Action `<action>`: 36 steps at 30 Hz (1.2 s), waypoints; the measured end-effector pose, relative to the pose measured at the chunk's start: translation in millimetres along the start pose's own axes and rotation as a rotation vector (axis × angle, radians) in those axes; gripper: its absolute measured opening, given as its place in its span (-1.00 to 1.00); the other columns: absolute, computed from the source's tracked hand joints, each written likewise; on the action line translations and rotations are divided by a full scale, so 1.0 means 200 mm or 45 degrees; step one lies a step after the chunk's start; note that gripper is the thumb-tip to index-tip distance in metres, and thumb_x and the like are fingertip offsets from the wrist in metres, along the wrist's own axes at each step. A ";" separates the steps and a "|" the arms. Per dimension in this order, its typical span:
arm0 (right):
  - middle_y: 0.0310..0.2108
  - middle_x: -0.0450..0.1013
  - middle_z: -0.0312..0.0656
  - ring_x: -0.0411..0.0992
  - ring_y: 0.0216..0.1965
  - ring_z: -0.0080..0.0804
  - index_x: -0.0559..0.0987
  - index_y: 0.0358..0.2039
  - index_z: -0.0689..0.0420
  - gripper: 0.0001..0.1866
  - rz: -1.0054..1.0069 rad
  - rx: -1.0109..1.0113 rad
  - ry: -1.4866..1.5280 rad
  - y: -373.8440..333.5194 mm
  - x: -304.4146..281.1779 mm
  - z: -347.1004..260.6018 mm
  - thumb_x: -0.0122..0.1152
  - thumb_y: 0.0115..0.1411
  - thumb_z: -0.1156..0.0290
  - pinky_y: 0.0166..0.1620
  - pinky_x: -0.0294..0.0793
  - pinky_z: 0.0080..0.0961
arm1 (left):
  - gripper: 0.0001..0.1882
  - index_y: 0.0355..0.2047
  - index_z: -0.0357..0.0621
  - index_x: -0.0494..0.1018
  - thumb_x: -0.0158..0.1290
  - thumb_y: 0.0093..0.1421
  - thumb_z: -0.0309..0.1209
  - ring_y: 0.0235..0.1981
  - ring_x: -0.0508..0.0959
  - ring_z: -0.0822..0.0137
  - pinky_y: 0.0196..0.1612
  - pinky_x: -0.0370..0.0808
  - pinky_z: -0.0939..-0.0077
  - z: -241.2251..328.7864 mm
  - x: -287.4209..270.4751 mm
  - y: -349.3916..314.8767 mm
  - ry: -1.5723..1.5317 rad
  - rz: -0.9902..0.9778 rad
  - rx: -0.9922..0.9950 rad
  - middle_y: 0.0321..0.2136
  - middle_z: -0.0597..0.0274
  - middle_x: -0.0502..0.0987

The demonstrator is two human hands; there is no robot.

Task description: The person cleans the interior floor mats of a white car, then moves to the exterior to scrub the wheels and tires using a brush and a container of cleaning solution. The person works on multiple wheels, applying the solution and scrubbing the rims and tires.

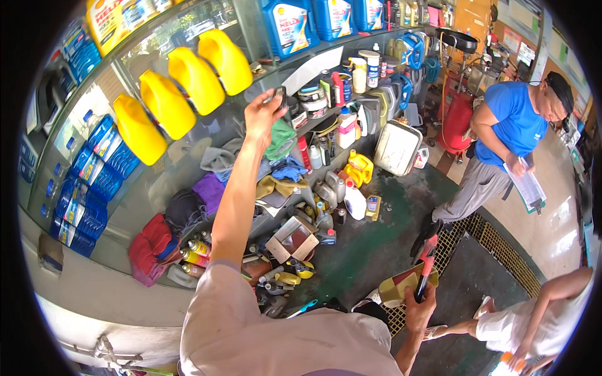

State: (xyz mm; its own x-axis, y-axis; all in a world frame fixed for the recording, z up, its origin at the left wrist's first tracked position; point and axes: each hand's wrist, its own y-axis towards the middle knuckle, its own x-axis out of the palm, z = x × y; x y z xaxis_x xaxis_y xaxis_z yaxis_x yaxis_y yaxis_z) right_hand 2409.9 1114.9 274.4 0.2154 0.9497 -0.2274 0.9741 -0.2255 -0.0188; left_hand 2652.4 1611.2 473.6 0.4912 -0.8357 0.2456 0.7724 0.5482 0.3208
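My left arm reaches forward to the shelf, and my left hand [262, 116] pinches a small dark object [280, 97] whose kind I cannot make out. Just beyond it stand round tubs [312, 100], and a green cloth [281, 141] lies below the wrist. Low at the right, my right hand [420, 308] is wrapped round the black end of a long red-and-black tool [427, 263], which points up and away. Beside those fingers is an open yellowish container [392, 290]; whether the hand also grips it I cannot tell.
Yellow jugs [166, 103] and blue bottles [84, 207] line the glass shelving at left. Rags [216, 160], spray cans [199, 247] and a cardboard box [293, 238] crowd below. A person in blue [511, 122] holds a clipboard; another person [533, 319] is at lower right. Yellow floor grating [495, 241] runs between.
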 end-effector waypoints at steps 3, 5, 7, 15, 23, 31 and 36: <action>-0.48 0.46 -0.32 0.42 -0.54 -0.63 0.50 -0.08 0.29 -0.65 -0.024 0.040 0.019 0.19 -0.04 0.04 0.44 0.19 0.47 -0.45 0.45 -0.57 | -0.50 0.19 -0.51 0.38 0.22 0.28 -0.55 -0.19 0.63 0.31 -0.18 0.73 0.43 -0.16 0.21 0.31 0.145 0.002 0.036 -0.12 0.02 0.60; -0.48 0.47 -0.31 0.44 -0.54 -0.61 0.49 -0.08 0.29 -0.63 -0.042 0.080 0.050 0.33 -0.07 0.08 0.45 0.18 0.47 -0.45 0.47 -0.55 | -0.49 0.18 -0.53 0.39 0.24 0.26 -0.55 -0.18 0.63 0.30 -0.20 0.73 0.45 -0.25 0.34 0.47 0.240 0.051 -0.015 -0.11 0.01 0.61; -0.49 0.47 -0.31 0.45 -0.54 -0.60 0.49 -0.09 0.29 -0.63 -0.064 0.075 0.030 0.47 -0.10 0.09 0.45 0.18 0.46 -0.45 0.48 -0.54 | -0.51 0.14 -0.53 0.44 0.27 0.25 -0.54 -0.19 0.65 0.29 -0.24 0.74 0.45 -0.32 0.47 0.65 0.260 0.047 -0.006 -0.10 -0.01 0.62; -0.49 0.48 -0.32 0.43 -0.53 -0.61 0.49 -0.11 0.28 -0.64 -0.119 -0.006 -0.164 0.92 -0.07 0.14 0.46 0.16 0.49 -0.47 0.44 -0.56 | -0.60 -0.03 -0.36 0.63 0.33 0.21 -0.32 -0.46 0.68 0.37 -0.32 0.63 0.54 -0.36 0.77 1.43 0.855 0.063 0.125 -0.25 0.07 0.71; -0.46 0.50 -0.28 0.41 -0.47 -0.63 0.50 -0.12 0.32 -0.64 0.176 0.232 0.070 1.14 0.18 0.00 0.44 0.15 0.48 -0.38 0.45 -0.60 | -0.72 -0.10 -0.20 0.67 0.24 0.24 -0.33 -0.37 0.74 0.27 -0.23 0.68 0.53 -0.47 0.93 2.05 1.430 -0.033 0.032 -0.18 0.16 0.72; -0.45 0.44 -0.32 0.42 -0.49 -0.64 0.46 -0.09 0.29 -0.66 0.291 0.272 0.221 1.27 0.32 -0.03 0.41 0.23 0.47 -0.46 0.45 -0.62 | -0.67 -0.02 -0.18 0.63 0.03 0.30 -0.33 0.04 0.64 -0.08 0.09 0.59 0.08 -0.45 0.96 2.06 2.208 -0.233 0.146 0.02 -0.16 0.62; -0.45 0.45 -0.32 0.39 -0.50 -0.64 0.48 -0.16 0.28 -0.71 0.277 0.167 0.059 1.33 0.33 0.06 0.42 0.22 0.47 -0.47 0.43 -0.58 | -0.71 -0.03 -0.09 0.61 0.07 0.29 -0.34 0.07 0.62 -0.12 0.12 0.57 0.07 -0.47 0.99 1.99 2.342 -0.244 0.332 0.02 -0.11 0.62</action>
State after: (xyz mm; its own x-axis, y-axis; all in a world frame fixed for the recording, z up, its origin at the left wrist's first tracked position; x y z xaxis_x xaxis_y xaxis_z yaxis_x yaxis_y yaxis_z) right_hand 2682.5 1116.1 243.3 0.4246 0.8842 -0.1948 0.8879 -0.4487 -0.1015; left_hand 3094.8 1659.6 563.7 0.3170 0.2363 -0.9185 0.8767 0.2964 0.3788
